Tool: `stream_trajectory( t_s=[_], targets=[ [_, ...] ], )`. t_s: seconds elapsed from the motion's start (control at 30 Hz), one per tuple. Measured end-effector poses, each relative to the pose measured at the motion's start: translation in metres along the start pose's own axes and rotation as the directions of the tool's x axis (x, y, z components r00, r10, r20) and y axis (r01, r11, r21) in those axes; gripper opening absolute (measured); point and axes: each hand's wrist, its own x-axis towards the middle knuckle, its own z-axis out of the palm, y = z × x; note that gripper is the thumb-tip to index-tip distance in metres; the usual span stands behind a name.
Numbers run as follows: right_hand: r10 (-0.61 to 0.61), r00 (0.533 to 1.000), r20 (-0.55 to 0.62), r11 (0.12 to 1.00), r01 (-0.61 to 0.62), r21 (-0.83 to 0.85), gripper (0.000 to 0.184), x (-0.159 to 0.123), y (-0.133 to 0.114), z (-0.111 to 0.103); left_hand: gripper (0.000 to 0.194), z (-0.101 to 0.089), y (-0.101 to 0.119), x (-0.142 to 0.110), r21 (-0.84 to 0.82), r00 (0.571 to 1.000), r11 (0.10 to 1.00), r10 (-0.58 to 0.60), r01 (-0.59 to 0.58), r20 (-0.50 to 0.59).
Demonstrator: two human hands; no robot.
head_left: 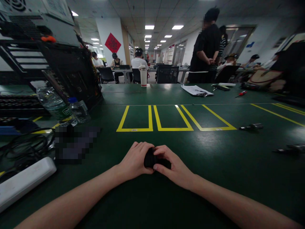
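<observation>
Worktop: I look down on a dark green worktop point(238, 181) that spreads across my view.
Black case: at my far left, the black case point(78, 79) stands on the worktop.
Yellow tape: three outlines of yellow tape point(175, 129) lie in a row ahead of my hands.
White power strip: I see the white power strip point(28, 181) at the lower left.
Bottle: the large clear bottle point(51, 101) leans beside a smaller one, near the case.
Clipboard: it point(196, 90) lies beyond the tape, papers on top.
Left hand: my left hand point(137, 159) curls around the black piece, gripping it.
Right hand: my right hand point(175, 165) grips its right end between thumb and fingers.
Black piece: the black piece point(149, 159) sits between my hands, partly hidden by them.
</observation>
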Motion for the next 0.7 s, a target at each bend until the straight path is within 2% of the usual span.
stream_trajectory(
  t_s=[0.07,0.23,0.37,0.5,0.7],
  targets=[
    [0.029,1.0,-0.006,0.999,-0.029,0.013,0.022,0.0005,0.0002,0.0004,0.051,0.0001,0.0004,0.0,-0.001,1.0,1.0,0.002,-0.002,0.0],
    [0.113,0.993,0.014,0.992,-0.114,0.053,0.03,0.0022,-0.0033,0.0002,0.052,-0.0013,0.0017,-0.0001,0.001,1.0,1.0,-0.004,0.004,-0.007],
    [0.075,0.996,0.039,0.997,-0.075,0.02,0.025,0.0024,-0.0072,-0.0017,0.053,-0.0021,0.002,-0.0006,-0.003,1.0,1.0,-0.009,0.009,-0.004],
    [0.027,0.999,0.033,0.998,-0.028,0.06,0.027,0.0025,-0.006,-0.002,0.053,-0.0001,0.0,-0.0007,-0.003,1.0,1.0,-0.008,0.008,-0.002],
    [0.066,0.998,0.003,0.994,-0.066,0.083,0.024,0.0035,-0.0027,-0.0002,0.054,0.0038,-0.0027,0.0001,0.0,0.999,1.0,-0.005,0.005,-0.037]
  ],
)
